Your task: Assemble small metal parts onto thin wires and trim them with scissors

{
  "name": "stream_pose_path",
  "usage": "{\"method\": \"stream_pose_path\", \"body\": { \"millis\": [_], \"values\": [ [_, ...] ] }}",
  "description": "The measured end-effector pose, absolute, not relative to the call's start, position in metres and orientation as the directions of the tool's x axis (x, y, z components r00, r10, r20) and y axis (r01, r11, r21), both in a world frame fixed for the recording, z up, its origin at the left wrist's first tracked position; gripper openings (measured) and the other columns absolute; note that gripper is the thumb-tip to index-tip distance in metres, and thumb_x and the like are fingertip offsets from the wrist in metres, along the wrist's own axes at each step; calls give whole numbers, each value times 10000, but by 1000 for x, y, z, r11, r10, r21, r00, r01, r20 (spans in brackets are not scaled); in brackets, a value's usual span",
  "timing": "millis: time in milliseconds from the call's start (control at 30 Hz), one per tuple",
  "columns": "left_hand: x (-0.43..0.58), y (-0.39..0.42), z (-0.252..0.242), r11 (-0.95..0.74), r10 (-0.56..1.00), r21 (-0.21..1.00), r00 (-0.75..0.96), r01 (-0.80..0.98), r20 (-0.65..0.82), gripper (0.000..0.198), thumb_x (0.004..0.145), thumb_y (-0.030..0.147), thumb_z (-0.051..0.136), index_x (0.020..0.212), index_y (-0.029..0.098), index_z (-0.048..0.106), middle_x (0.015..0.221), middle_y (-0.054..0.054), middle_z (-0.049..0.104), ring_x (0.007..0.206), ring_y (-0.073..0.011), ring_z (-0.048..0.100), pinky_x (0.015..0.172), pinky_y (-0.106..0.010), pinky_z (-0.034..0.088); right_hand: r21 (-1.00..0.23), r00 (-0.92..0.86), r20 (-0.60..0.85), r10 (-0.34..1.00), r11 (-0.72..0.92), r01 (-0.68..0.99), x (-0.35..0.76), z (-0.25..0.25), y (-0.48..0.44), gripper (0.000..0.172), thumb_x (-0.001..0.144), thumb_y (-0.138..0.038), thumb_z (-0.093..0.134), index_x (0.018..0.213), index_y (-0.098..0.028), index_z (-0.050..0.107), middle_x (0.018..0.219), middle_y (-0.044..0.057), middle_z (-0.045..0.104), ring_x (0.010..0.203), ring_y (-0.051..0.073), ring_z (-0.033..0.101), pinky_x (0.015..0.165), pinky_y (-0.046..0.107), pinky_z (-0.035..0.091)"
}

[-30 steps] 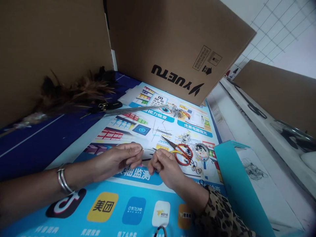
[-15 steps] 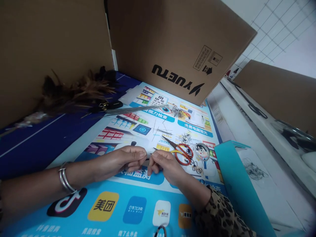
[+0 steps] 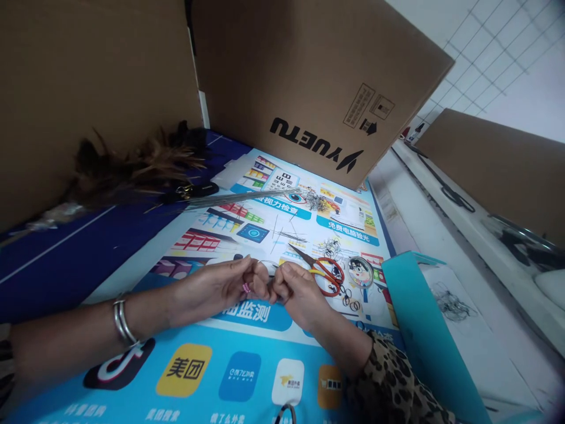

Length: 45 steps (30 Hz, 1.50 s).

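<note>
My left hand (image 3: 220,285) and my right hand (image 3: 298,291) meet fingertip to fingertip over a printed poster (image 3: 247,365), both pinched shut. A thin wire (image 3: 267,263) arches between them, bent into a small loop and held at each end. A tiny pink bit shows at my left fingertips. Red-handled scissors (image 3: 324,272) lie just right of my right hand, beside several small dark rings (image 3: 351,297). My left wrist wears silver bangles (image 3: 121,321).
A bundle of straight wires (image 3: 238,196) and a feather duster (image 3: 132,168) lie at the back left. Cardboard boxes (image 3: 318,76) wall off the far side. A teal box lid (image 3: 424,330) with wire pieces stands at the right. A pile of small wire hooks (image 3: 316,200) lies mid-poster.
Both hands have closed together until the fingertips touch, and the wire between them has bowed up into a loop.
</note>
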<state>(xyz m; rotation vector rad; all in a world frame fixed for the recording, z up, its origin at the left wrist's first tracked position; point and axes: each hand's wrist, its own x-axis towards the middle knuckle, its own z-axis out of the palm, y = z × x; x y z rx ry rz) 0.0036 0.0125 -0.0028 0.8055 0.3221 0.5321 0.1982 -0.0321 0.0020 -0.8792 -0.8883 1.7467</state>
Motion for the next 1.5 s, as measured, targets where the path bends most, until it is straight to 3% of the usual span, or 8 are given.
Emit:
{"method": "stream_pose_path", "body": {
  "millis": [167, 333, 433, 633, 767, 1067, 1300, 1500],
  "values": [
    [3, 12, -9, 660, 596, 646, 791, -385, -138, 331, 999, 403, 486, 946, 160, 704, 863, -66, 639, 900, -207, 585, 945, -356, 457, -828, -235, -175, 956, -272, -491, 196, 1, -33, 397, 841, -537, 706, 714, -189, 563, 568, -54, 445, 594, 135, 537, 643, 276, 422],
    [-2, 11, -10, 560, 629, 773, 760, -298, -163, 377, 996, 391, 497, 741, 158, 648, 702, -41, 585, 743, -181, 547, 745, -288, 450, -855, -280, -199, 939, -306, -419, 196, 2, -34, 387, 848, -546, 689, 765, -184, 579, 582, -34, 497, 627, 163, 604, 556, 255, 395],
    [-2, 10, -9, 555, 597, 802, 777, -224, -196, 379, 986, 412, 512, 715, 165, 607, 639, -16, 542, 655, -159, 490, 662, -270, 414, -882, -303, -226, 926, -327, -340, 196, 3, -35, 388, 845, -551, 688, 807, -176, 595, 580, -35, 516, 581, 142, 594, 489, 230, 331],
    [0, 8, -9, 577, 582, 793, 780, -198, -229, 369, 968, 439, 539, 709, 176, 526, 624, 39, 391, 587, -124, 388, 581, -262, 330, -902, -265, -242, 933, -317, -293, 194, 2, -38, 375, 836, -531, 700, 759, -179, 598, 497, -92, 334, 495, 113, 519, 462, 225, 296],
    [-1, 6, -8, 535, 627, 824, 742, -188, -238, 380, 960, 460, 544, 703, 186, 492, 620, 52, 337, 574, -119, 331, 562, -268, 279, -906, -235, -205, 950, -275, -322, 193, 3, -39, 384, 808, -527, 719, 704, -183, 584, 486, -93, 312, 474, 111, 478, 473, 236, 301],
    [-4, 6, 0, 459, 662, 878, 711, -137, -236, 391, 937, 498, 550, 702, 187, 518, 603, 47, 338, 583, -128, 327, 560, -271, 262, -921, -307, -156, 939, -251, -298, 199, 2, -37, 361, 842, -511, 695, 733, -178, 609, 506, -77, 373, 503, 116, 496, 500, 239, 341],
    [-7, 8, -3, 461, 641, 879, 730, -118, -238, 365, 947, 489, 540, 745, 186, 571, 596, 45, 356, 581, -130, 325, 561, -271, 262, -922, -349, -120, 929, -234, -307, 204, 0, -38, 282, 896, -443, 671, 988, -176, 671, 505, -98, 344, 508, 123, 526, 476, 226, 356],
    [-9, 10, -5, 432, 625, 896, 750, -99, -218, 370, 956, 486, 530, 749, 186, 588, 601, 29, 411, 581, -131, 334, 560, -275, 257, -925, -346, -128, 930, -237, -296, 203, 0, -38, 262, 890, -434, 677, 915, -173, 676, 500, -88, 401, 495, 112, 495, 484, 232, 352]
  ]
}}
